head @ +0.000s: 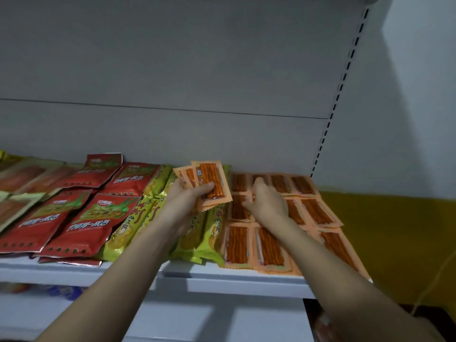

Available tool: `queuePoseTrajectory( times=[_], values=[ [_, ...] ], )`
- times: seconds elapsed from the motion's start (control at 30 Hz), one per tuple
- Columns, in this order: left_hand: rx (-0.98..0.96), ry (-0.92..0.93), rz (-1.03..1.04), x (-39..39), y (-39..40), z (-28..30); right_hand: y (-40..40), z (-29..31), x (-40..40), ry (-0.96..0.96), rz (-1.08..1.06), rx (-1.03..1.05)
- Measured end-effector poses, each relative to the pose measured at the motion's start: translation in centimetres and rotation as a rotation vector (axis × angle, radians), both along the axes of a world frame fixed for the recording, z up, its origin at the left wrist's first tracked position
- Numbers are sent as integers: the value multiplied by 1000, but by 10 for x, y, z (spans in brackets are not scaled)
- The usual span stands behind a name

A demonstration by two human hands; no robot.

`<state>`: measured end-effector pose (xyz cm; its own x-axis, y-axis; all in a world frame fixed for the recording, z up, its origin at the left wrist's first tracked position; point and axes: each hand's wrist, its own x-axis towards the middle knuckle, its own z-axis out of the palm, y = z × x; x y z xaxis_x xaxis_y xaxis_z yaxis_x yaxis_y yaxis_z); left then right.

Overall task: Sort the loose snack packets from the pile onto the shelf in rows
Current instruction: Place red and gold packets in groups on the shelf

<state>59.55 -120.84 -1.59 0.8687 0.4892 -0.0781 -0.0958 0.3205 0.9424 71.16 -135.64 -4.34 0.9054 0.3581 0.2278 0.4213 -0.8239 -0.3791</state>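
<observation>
The left hand grips a small fanned stack of orange packets, thumb across the front, holding it up above the shelf near the back wall. The right hand reaches down onto the orange packets already laid in rows at the right end of the shelf; its fingers curl onto a packet in the back rows, but whether they pinch it or only press it flat cannot be told from here.

The step in hand looks like placing or straightening one packet in that grid. To do it well, the packet should line up with its neighbours, long sides parallel to the shelf's right edge, ends square with the row, overlapping no more than the others do. Pressing lightly keeps the slippery packets beneath from sliding toward the front edge, where the nearest row already reaches the lip.

The green packets just left of the grid mark its boundary, and the red packets lie further left.
</observation>
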Motion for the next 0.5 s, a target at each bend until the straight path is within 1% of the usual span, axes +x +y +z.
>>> queuePoseTrajectory(
  times=[0.03,0.07,0.13,0.17,0.2,0.27,0.33,0.43,0.5],
  values=[
    [2,8,17,3,-4,-1,-4,2,2,-14,21,96],
    [2,14,31,7,-9,-2,-7,6,5,15,43,232],
    [6,14,40,16,-20,-2,-14,22,8,148,122,478],
    [18,15,32,21,-26,-2,-19,30,7,227,179,553],
    [36,15,18,26,-32,-2,-23,37,5,296,240,598],
    [67,10,-3,33,-46,-2,-31,47,1,390,329,597],
    [49,0,-22,39,-57,-1,-39,49,5,461,355,613],
    [-68,28,-68,40,-64,4,-47,47,19,512,289,718],
    [-85,76,4,39,-60,6,-54,42,31,480,190,733]
  ],
)
